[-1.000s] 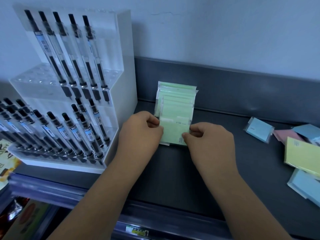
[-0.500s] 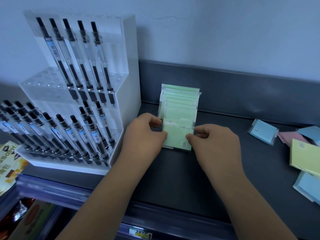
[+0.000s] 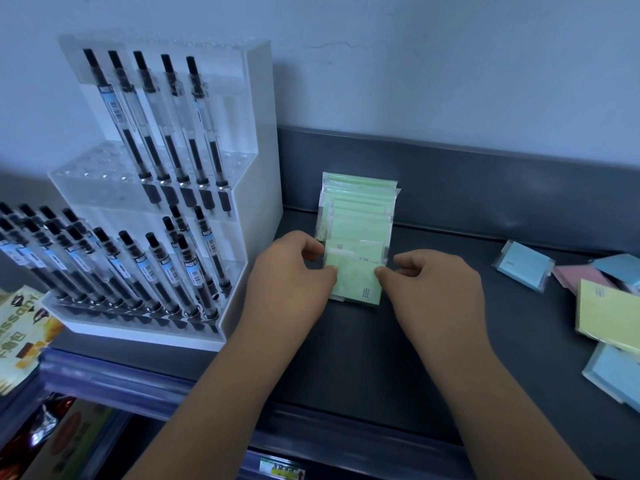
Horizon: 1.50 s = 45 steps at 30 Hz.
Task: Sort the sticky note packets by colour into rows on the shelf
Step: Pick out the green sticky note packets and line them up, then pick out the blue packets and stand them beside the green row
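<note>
The dark shelf (image 3: 346,358) lies under both hands; a clear pen rack (image 3: 263,168) stands left of the left fingers; loose packets (image 3: 523,265) in blue, pink and yellow lie well right of the right fingers; the overlapping green row (image 3: 360,216) runs back from the fingertips; the left hand (image 3: 287,275) and right hand (image 3: 436,285), fingers curled, pinch the front green packet (image 3: 355,282) by its side edges, between them.

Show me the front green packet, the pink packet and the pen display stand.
front green packet (image 3: 353,282), head view, middle of its face.
pink packet (image 3: 577,277), head view, visible top face.
pen display stand (image 3: 264,133), head view, white side wall.
</note>
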Motion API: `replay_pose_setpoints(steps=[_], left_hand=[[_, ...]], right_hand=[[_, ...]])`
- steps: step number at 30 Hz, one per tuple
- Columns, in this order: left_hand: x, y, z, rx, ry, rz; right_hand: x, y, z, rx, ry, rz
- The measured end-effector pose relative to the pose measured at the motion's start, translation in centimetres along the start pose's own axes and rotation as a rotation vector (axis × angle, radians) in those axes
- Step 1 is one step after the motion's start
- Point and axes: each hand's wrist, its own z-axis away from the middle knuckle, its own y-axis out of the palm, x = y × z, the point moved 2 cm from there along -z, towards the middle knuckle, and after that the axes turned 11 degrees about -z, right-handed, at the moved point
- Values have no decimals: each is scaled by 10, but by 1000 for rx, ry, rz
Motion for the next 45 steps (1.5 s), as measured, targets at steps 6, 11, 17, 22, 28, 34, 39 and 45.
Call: replay_pose_setpoints(steps=[6, 11, 17, 22, 28, 34, 39, 45], left_hand=[[0, -3, 4, 4, -11, -20], [-14, 0, 11, -75, 142, -147], [-49, 11, 31, -132, 428, -245], [-78, 28, 58, -83, 545, -239], [-112, 63, 87, -17, 601, -202], [-164, 124, 123, 49, 620, -185], [-202, 175, 162, 119, 595, -166], [-229, 213, 193, 57, 528, -92]], right_hand=[[-1, -5, 1, -4, 18, -42], [-2, -19, 6, -6, -10, -109], [-17, -67, 24, -74, -75, -115], [-44, -137, 34, -183, -70, -106], [-84, -234, 44, -351, -39, -157], [-150, -330, 45, -464, 38, -181], [-212, -401, 50, -476, 89, -170], [-267, -464, 47, -491, 93, -156]])
